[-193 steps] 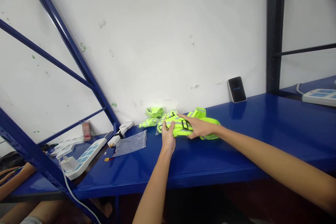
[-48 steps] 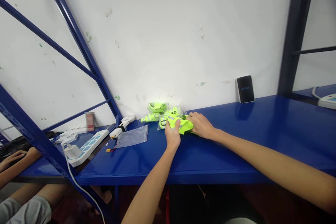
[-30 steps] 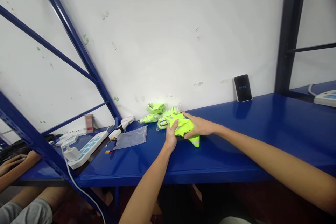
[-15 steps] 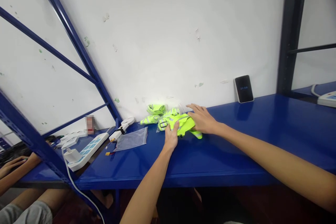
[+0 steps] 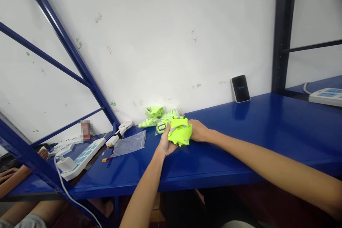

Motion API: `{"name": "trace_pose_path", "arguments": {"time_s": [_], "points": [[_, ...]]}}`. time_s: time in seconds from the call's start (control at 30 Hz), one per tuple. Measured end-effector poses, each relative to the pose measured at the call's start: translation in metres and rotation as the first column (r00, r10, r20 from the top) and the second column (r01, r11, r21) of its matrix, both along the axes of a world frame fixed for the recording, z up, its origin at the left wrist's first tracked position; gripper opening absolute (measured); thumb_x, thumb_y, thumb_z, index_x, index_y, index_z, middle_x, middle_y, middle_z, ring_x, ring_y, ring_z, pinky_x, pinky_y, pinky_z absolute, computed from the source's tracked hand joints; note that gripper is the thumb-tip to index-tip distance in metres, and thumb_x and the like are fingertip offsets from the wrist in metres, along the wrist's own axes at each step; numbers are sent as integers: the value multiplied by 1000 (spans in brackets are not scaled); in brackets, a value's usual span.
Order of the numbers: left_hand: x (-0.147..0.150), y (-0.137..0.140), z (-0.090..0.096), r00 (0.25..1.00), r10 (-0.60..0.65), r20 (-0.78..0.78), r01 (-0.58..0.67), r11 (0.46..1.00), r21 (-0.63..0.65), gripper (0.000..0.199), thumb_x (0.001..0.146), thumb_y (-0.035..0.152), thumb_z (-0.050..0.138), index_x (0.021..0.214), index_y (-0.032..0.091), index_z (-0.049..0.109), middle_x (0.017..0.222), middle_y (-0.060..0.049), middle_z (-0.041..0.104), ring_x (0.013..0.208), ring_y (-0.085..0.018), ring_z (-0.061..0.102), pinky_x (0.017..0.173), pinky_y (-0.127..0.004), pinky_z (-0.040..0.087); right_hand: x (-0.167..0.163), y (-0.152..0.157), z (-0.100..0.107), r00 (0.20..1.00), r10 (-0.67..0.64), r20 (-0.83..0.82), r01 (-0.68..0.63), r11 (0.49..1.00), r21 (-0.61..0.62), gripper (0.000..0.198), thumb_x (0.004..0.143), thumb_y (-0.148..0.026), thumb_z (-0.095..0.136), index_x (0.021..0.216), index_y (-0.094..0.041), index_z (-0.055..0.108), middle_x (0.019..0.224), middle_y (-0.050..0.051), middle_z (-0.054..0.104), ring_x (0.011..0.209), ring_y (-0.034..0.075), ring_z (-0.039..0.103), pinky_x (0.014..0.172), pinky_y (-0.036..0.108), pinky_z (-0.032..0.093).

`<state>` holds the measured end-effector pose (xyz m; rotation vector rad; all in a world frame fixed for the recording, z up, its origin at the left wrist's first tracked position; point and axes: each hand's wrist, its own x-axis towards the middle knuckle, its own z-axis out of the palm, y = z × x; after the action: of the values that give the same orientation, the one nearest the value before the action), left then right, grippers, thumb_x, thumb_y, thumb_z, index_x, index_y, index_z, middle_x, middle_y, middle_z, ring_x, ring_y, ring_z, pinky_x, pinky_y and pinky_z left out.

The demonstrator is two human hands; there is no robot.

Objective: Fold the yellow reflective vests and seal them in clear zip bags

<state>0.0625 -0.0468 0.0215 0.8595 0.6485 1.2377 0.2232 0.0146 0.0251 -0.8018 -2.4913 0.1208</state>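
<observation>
A neon-yellow reflective strap (image 5: 179, 131) with grey bands is bunched up above the blue table (image 5: 213, 164). My left hand (image 5: 166, 142) grips it from the left, thumb on top. At its right side my right hand (image 5: 197, 130) is closed around the edge of the bundle, the fingertips hidden behind the fabric. Just behind lie more neon-yellow bundles (image 5: 155, 111) in clear plastic, close to the wall, with a dark buckle (image 5: 161, 127) showing near my left thumb. An empty-looking clear zip bag (image 5: 129, 144) lies flat to the left.
A white handheld fan (image 5: 125, 125) and a yellow connector (image 5: 104, 160) lie left of the bag. Beyond them is a white power strip (image 5: 84, 158) by the blue rack post. A black-screened clock device (image 5: 240, 88) leans on the wall. Another person's arms (image 5: 18, 178) are at far left.
My right hand has folded the loose strap end inward and closed from spread fingers. The strap is now a more compact bundle, nearer to me. The view has shifted slightly right.
</observation>
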Motion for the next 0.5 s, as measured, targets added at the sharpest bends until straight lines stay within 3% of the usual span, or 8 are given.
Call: {"name": "trace_pose_path", "arguments": {"time_s": [0.1, 0.2, 0.27, 0.37, 0.43, 0.5], "points": [[-2, 6, -7, 996, -3, -84, 4, 1000, 8, 57, 79, 59, 60, 109, 11, 64, 100, -16, 71, 93, -28, 68, 77, -37, 56, 0, -4, 1, 994, -103, 40, 105, 992, -64, 24, 83, -32, 57, 101, -19, 65, 100, 11, 72, 88, 27, 68, 66, 28, 42], [0, 12, -14, 962, 147, -232, -110, 980, 164, 54, 77, 58, 63, 108, 13, 64, 99, -13, 71, 93, -26, 66, 79, -35, 53, 2, -5, 3, 983, -178, 45, 181, 978, -105, 22, 86, -34, 52, 96, -19, 65, 100, 11, 72, 87, 28, 68, 63, 28, 41], [1, 16, -16, 856, 372, -360, -235, 899, 370, 46, 78, 55, 63, 100, 15, 66, 95, -10, 70, 91, -23, 65, 77, -31, 51, 3, -8, 5, 976, -208, 63, 214, 971, -109, 21, 86, -33, 51, 95, -19, 65, 101, 12, 72, 86, 28, 69, 61, 28, 40], [0, 18, -15, 600, 695, -397, -395, 688, 609, 35, 82, 49, 60, 96, 17, 64, 86, -5, 67, 77, -17, 62, 68, -26, 49, 2, -14, 9, 968, -240, 66, 244, 968, -54, 30, 82, -31, 54, 110, -21, 60, 102, 11, 71, 88, 29, 68, 62, 28, 40], [-1, 17, -14, 499, 791, -355, -460, 589, 665, 32, 85, 46, 56, 102, 19, 61, 83, -2, 65, 68, -14, 60, 61, -24, 47, 0, -19, 11, 961, -270, 64, 273, 962, -33, 40, 80, -30, 55, 120, -23, 53, 102, 11, 71, 88, 29, 68, 62, 29, 41], [0, 15, -14, 455, 823, -341, -466, 546, 696, 31, 87, 43, 53, 105, 19, 61, 87, -3, 66, 69, -14, 61, 62, -24, 47, -2, -20, 11, 951, -297, 79, 301, 953, -40, 42, 80, -31, 54, 121, -23, 51, 101, 10, 70, 87, 30, 68, 61, 29, 41]]}}
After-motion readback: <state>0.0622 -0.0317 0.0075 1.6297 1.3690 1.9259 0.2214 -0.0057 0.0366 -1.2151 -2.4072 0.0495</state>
